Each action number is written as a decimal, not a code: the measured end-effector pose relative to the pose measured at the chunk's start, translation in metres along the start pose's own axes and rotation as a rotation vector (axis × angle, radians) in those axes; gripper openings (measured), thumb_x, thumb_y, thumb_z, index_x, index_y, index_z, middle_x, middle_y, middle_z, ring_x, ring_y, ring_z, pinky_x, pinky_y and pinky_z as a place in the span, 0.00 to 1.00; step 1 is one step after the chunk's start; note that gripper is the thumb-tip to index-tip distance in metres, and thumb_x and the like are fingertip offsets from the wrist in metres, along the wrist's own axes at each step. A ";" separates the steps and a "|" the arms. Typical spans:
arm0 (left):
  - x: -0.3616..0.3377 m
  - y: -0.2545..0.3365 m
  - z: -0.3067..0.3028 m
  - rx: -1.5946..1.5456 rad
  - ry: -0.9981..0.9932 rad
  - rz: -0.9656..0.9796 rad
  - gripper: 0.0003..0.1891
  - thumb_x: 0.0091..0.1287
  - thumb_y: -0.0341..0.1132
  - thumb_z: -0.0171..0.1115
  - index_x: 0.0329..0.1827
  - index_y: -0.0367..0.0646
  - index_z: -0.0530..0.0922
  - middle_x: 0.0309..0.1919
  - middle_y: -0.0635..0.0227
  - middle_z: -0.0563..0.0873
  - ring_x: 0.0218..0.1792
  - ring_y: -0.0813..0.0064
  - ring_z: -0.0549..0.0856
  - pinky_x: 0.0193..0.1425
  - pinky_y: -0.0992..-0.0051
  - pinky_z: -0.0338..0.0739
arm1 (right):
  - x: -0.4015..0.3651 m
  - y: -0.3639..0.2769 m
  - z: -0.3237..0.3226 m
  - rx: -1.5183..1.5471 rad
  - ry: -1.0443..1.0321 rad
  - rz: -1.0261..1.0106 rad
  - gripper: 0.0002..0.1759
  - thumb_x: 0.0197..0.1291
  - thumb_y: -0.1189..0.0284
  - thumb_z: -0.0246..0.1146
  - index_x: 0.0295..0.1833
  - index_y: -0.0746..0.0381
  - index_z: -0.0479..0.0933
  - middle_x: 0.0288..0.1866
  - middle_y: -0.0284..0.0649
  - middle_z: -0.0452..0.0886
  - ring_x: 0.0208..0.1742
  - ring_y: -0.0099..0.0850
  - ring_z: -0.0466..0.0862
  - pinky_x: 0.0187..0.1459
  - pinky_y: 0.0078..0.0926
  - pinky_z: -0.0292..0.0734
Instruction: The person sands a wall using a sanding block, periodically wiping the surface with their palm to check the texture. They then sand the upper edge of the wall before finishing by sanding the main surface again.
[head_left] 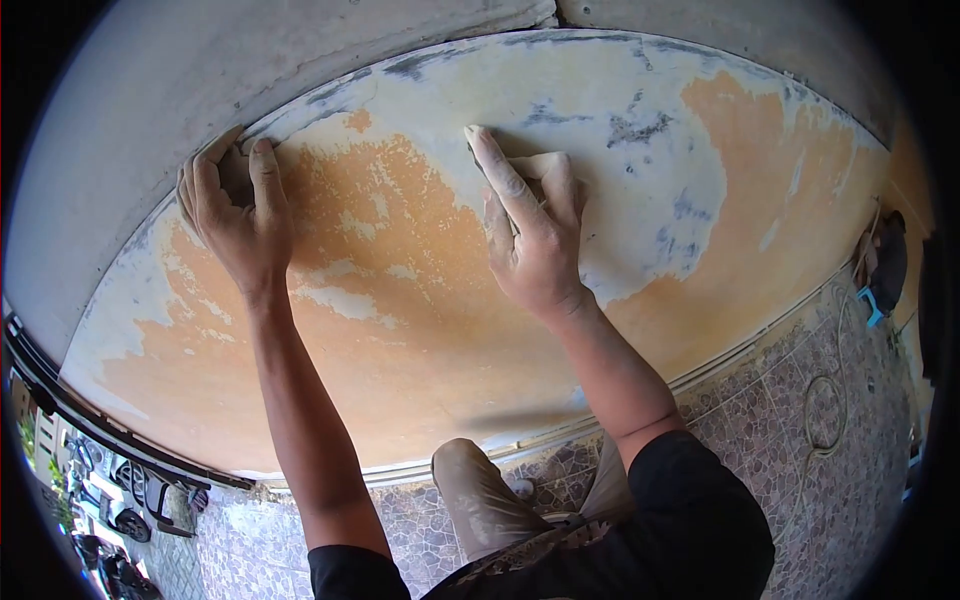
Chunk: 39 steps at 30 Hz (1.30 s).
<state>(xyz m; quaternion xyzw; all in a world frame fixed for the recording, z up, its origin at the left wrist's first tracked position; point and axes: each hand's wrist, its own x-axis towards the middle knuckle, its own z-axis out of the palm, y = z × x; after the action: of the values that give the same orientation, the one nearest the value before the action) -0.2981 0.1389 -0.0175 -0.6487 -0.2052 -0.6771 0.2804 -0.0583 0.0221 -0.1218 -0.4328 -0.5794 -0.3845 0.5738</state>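
Note:
A large curved panel (400,260) with orange and whitish patches and dark smudges fills the middle of the view. At its upper left edge, my left hand (238,205) rests with bent fingers around a dark gap or object that I cannot make out. Dusty with pale powder, my right hand (530,215) lies against a whitish area of the panel, index finger stretched out and the other fingers bent. Nothing can be made out in the right hand; part of its palm side is hidden.
Grey panels (150,130) border the top and left. Below lies a patterned stone floor (740,450) with a looped hose (812,445). Motorbikes (125,520) stand at the lower left. A person (885,262) is at the far right near a blue stool (871,306).

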 end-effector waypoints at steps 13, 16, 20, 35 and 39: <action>-0.003 0.000 0.007 0.052 0.021 -0.070 0.11 0.74 0.37 0.72 0.52 0.41 0.88 0.40 0.69 0.83 0.44 0.71 0.78 0.56 0.67 0.74 | -0.025 -0.003 0.000 -0.015 -0.027 0.039 0.40 0.63 0.79 0.67 0.82 0.43 0.76 0.47 0.32 0.76 0.46 0.33 0.75 0.54 0.37 0.64; -0.002 -0.001 0.004 -0.032 0.016 -0.048 0.11 0.74 0.36 0.72 0.53 0.40 0.88 0.39 0.69 0.83 0.43 0.72 0.79 0.54 0.68 0.75 | -0.028 -0.002 0.009 0.013 0.030 0.013 0.40 0.64 0.79 0.67 0.82 0.42 0.76 0.47 0.32 0.76 0.47 0.33 0.75 0.54 0.38 0.65; -0.003 -0.002 0.005 -0.021 0.014 -0.033 0.11 0.74 0.36 0.72 0.54 0.40 0.88 0.40 0.69 0.84 0.42 0.73 0.79 0.52 0.69 0.75 | -0.186 0.015 0.001 -0.014 0.023 0.103 0.31 0.68 0.80 0.69 0.75 0.51 0.80 0.56 0.37 0.85 0.47 0.34 0.79 0.54 0.39 0.66; -0.003 -0.004 0.006 0.017 0.041 0.017 0.11 0.73 0.37 0.72 0.53 0.43 0.89 0.38 0.71 0.84 0.42 0.72 0.79 0.54 0.67 0.74 | -0.201 0.011 -0.008 -0.177 0.043 0.068 0.30 0.69 0.83 0.68 0.75 0.56 0.80 0.56 0.37 0.87 0.47 0.31 0.78 0.55 0.37 0.65; -0.003 -0.005 0.008 0.072 0.058 0.018 0.12 0.73 0.39 0.71 0.53 0.44 0.89 0.37 0.70 0.83 0.41 0.71 0.79 0.55 0.65 0.74 | -0.159 0.007 -0.005 -0.060 0.007 0.131 0.31 0.68 0.83 0.68 0.76 0.56 0.79 0.57 0.37 0.88 0.48 0.31 0.79 0.55 0.37 0.66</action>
<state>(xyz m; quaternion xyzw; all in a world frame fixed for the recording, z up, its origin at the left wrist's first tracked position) -0.2953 0.1477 -0.0194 -0.6199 -0.2154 -0.6855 0.3154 -0.0554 0.0105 -0.2805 -0.4855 -0.5361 -0.3649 0.5863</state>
